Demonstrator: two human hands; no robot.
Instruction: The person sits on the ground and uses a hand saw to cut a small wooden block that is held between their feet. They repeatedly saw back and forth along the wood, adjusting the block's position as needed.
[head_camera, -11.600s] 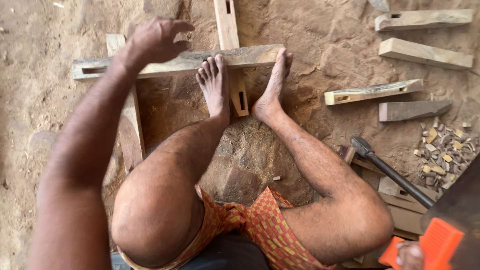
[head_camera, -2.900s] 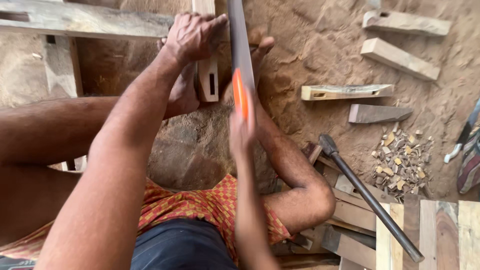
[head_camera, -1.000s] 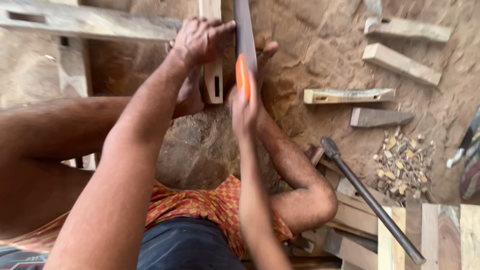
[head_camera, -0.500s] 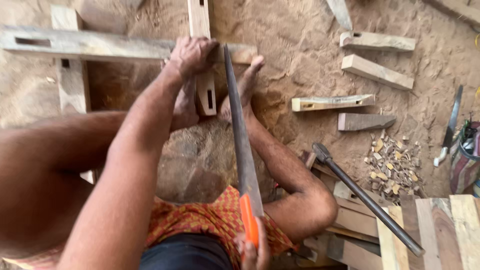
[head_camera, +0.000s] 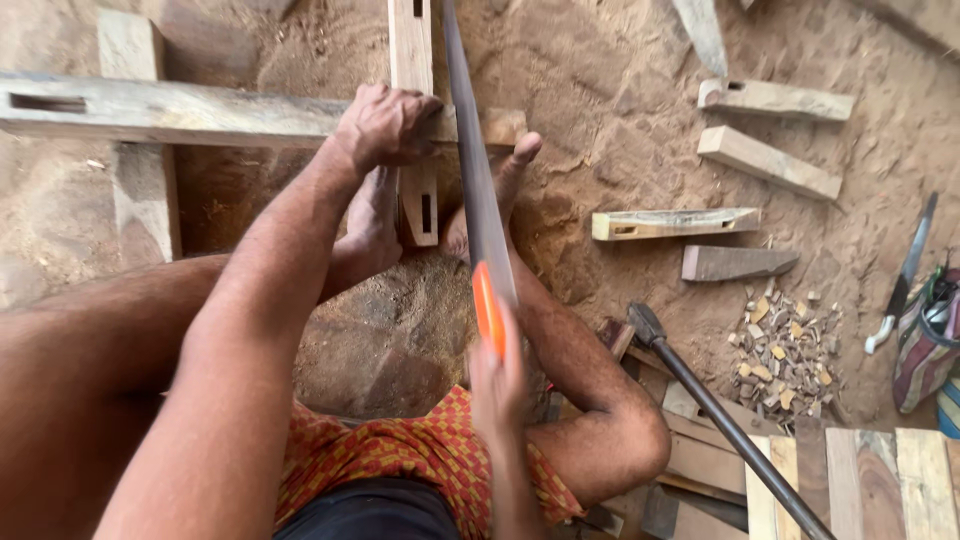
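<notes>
My right hand (head_camera: 497, 375) grips the orange handle of a hand saw (head_camera: 472, 170), whose long grey blade runs away from me across a horizontal wooden beam (head_camera: 200, 112). My left hand (head_camera: 385, 125) presses down on that beam just left of the blade. Both bare feet rest against the beam, one under my left hand, the other (head_camera: 505, 170) right of the blade. An upright wooden piece (head_camera: 412, 120) with a slot crosses the beam beside the saw.
Sandy ground all around. Cut wooden blocks (head_camera: 675, 224) lie to the right, with a pile of wood chips (head_camera: 785, 352). A long dark metal bar (head_camera: 725, 425) lies diagonally over planks (head_camera: 850, 480) at lower right. Another saw (head_camera: 905, 270) and a striped bag (head_camera: 925, 345) sit at the far right.
The saw has been pushed forward again, its handle moving from near my lap up toward the beam. My left hand stays on the beam.
</notes>
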